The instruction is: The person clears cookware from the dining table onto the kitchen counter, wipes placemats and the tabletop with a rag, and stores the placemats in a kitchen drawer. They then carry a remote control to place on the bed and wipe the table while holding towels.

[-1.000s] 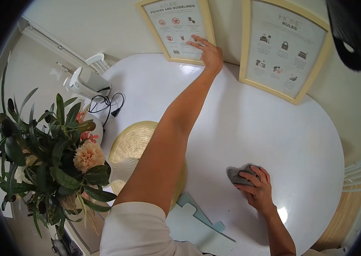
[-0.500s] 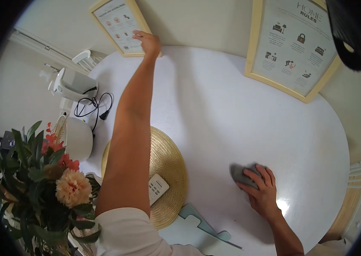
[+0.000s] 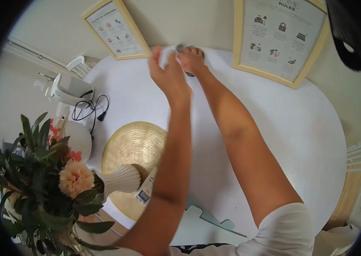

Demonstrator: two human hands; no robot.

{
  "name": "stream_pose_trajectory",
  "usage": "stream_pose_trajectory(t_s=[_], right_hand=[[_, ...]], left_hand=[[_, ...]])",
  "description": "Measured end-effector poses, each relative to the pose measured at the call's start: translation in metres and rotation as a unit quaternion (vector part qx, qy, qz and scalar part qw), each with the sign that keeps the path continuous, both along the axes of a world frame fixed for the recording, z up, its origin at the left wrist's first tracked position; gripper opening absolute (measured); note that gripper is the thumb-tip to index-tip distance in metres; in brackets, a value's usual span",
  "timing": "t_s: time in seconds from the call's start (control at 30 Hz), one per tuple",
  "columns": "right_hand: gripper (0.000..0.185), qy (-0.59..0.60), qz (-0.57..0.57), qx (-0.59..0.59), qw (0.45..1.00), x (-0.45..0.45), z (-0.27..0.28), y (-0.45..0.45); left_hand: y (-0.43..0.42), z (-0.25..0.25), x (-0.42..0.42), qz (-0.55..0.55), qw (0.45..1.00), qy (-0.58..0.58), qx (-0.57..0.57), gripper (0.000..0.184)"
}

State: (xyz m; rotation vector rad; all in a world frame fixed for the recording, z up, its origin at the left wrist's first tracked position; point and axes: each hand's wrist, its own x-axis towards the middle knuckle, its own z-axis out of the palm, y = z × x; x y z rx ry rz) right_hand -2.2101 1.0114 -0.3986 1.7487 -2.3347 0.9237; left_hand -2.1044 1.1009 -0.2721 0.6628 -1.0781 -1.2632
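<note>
Near the far edge of the white table [image 3: 274, 128], my right hand [image 3: 192, 59] presses on a grey cloth [image 3: 181, 48] with its fingers over it. My left hand [image 3: 170, 79] is raised just left of it, fingers apart and a little blurred, holding nothing. Left of my left hand stands the smaller framed sign [image 3: 114, 32], which it does not touch. The larger framed sign [image 3: 280, 38] leans at the back right.
A gold woven mat [image 3: 125, 141] bears a white ribbed vase [image 3: 123, 179] with flowers [image 3: 77, 178] and a remote [image 3: 144, 194]. A white kettle [image 3: 67, 87] with a black cord [image 3: 90, 104] stands at the left. A pale green flat piece [image 3: 208, 215] lies near the front edge.
My right hand and the grey cloth have moved from the table's right front to its far edge. My left hand has let go of the smaller frame and moved right.
</note>
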Motion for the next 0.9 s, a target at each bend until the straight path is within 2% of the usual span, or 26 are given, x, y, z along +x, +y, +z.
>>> stream_pose_trajectory(t_s=[0.03,0.07,0.1,0.2,0.27,0.33,0.43,0.47,0.5,0.57,0.63,0.67,0.73,0.8,0.83,0.87,0.9], right_hand=[[0.032,0.001,0.088,0.027,0.996,0.006,0.004,0.0],[0.032,-0.006,0.177,0.056,0.983,0.012,0.009,0.001],[0.032,-0.045,0.249,-0.002,0.967,0.022,-0.007,-0.002],[0.032,-0.097,0.363,-0.009,0.927,0.056,0.006,0.068],[0.035,-0.094,0.441,-0.001,0.892,0.065,0.002,0.119],[0.034,-0.118,0.453,0.026,0.883,0.07,0.014,0.197],[0.035,-0.175,0.445,0.067,0.876,0.054,0.026,0.313],[0.034,-0.196,0.457,0.068,0.865,0.049,0.029,0.35],[0.032,-0.224,0.404,0.079,0.884,0.048,0.031,0.391],[0.029,-0.256,0.319,0.086,0.908,0.041,0.034,0.47],[0.027,-0.278,0.244,0.086,0.925,0.054,0.041,0.547],[0.026,-0.278,0.201,0.087,0.935,0.063,0.045,0.584],[0.026,-0.304,0.073,0.122,0.942,0.095,0.054,0.652],[0.027,-0.347,-0.036,0.136,0.927,0.134,0.058,0.715],[0.028,-0.331,-0.073,0.159,0.927,0.158,0.061,0.744],[0.027,-0.316,-0.067,0.121,0.938,0.183,0.066,0.772],[0.028,-0.324,-0.071,0.135,0.934,0.206,0.063,0.802]], left_hand=[[0.051,0.025,0.011,-0.022,0.999,-0.022,0.037,0.042],[0.077,0.018,0.029,-0.055,0.996,-0.068,-0.022,0.038],[0.109,0.021,0.046,-0.049,0.994,-0.096,-0.015,0.036],[0.19,0.009,0.119,-0.107,0.968,-0.227,0.0,0.029],[0.235,-0.001,0.178,-0.194,0.945,-0.233,0.125,0.02],[0.269,-0.018,0.247,-0.177,0.923,-0.268,0.213,0.018],[0.286,-0.032,0.344,-0.04,0.903,-0.387,0.182,0.015],[0.282,-0.038,0.373,0.021,0.861,-0.478,0.171,0.019],[0.278,-0.053,0.41,0.069,0.816,-0.564,0.102,0.024],[0.263,-0.089,0.469,0.186,0.727,-0.658,0.059,0.039],[0.239,-0.11,0.514,0.113,0.789,-0.543,0.262,0.037],[0.234,-0.109,0.511,0.103,0.796,-0.539,0.256,0.037],[0.229,-0.093,0.507,0.117,0.831,-0.424,0.34,0.027],[0.225,-0.09,0.507,0.097,0.854,-0.371,0.35,0.022],[0.224,-0.088,0.513,0.086,0.87,-0.324,0.362,0.018],[0.221,-0.087,0.513,0.081,0.873,-0.315,0.362,0.018],[0.219,-0.085,0.514,0.063,0.881,-0.266,0.386,0.018]])
